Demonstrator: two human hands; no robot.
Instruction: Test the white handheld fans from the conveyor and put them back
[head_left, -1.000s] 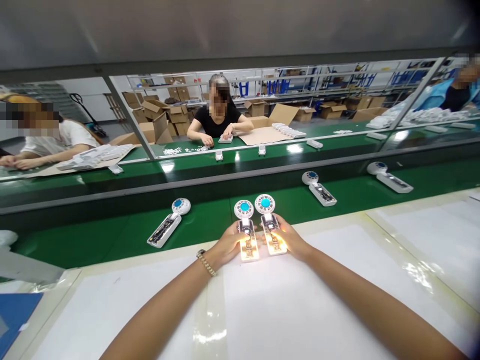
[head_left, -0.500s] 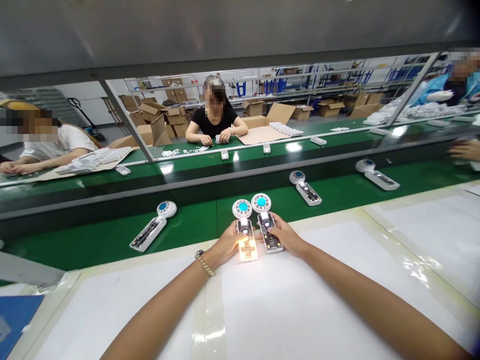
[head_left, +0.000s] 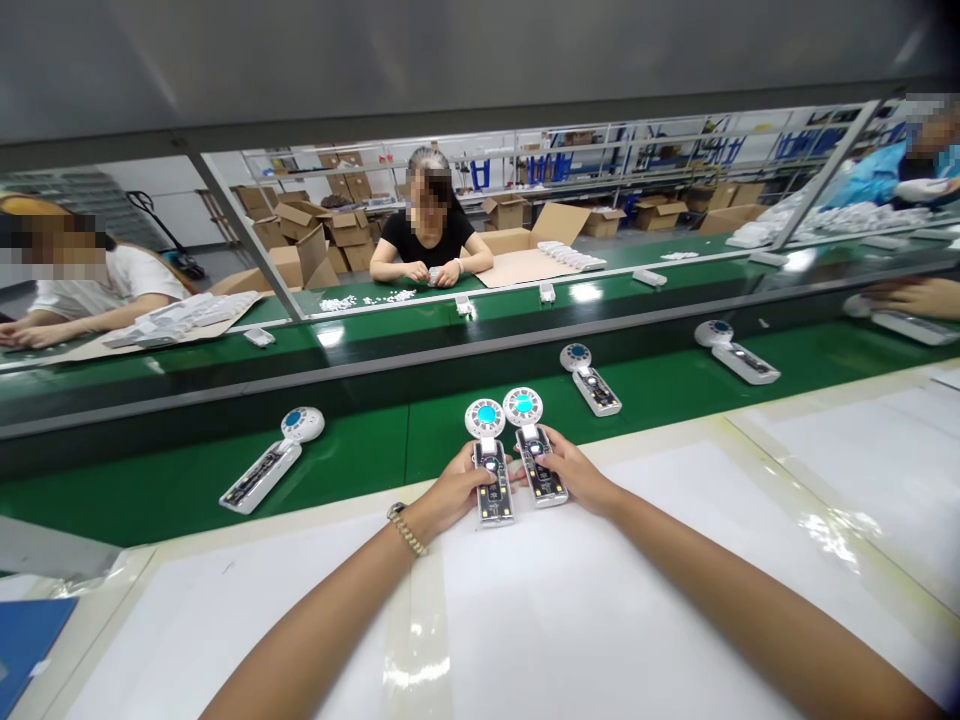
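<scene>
My feed, bare left forearm, bare right forearm, bare left hand, bare right hand, gold-tone link bracelet on left wrist, rectangular links, slim band.

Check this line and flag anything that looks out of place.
The small white pieces on the far green belt stand out. They lie loose in a scattered strip in front of the seated co-worker, while the white units on that belt lie singly, spaced apart. I cannot tell whether they were spilled or set there.
</scene>
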